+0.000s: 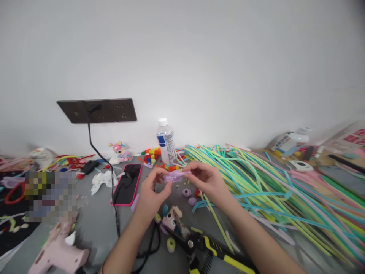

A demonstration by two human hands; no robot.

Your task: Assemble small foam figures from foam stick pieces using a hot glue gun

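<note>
Both my hands meet above the grey table (97,224), pinching a small lilac pipe-cleaner piece (174,176) between them. My left hand (151,194) grips its left end with thumb and fingers closed. My right hand (207,180) pinches its right end. Below them lie small purple coiled rings (186,192), a yellow coil (171,244) and a little figure with googly eyes (170,219).
A large heap of green, blue and pink pipe cleaners (273,190) covers the right side. A pink-cased phone (127,184), water bottle (166,141), pink glue gun (58,253), yellow-handled pliers (216,253), black cable (114,201), crumpled tissue (101,179) and a wall socket panel (97,110) surround the hands.
</note>
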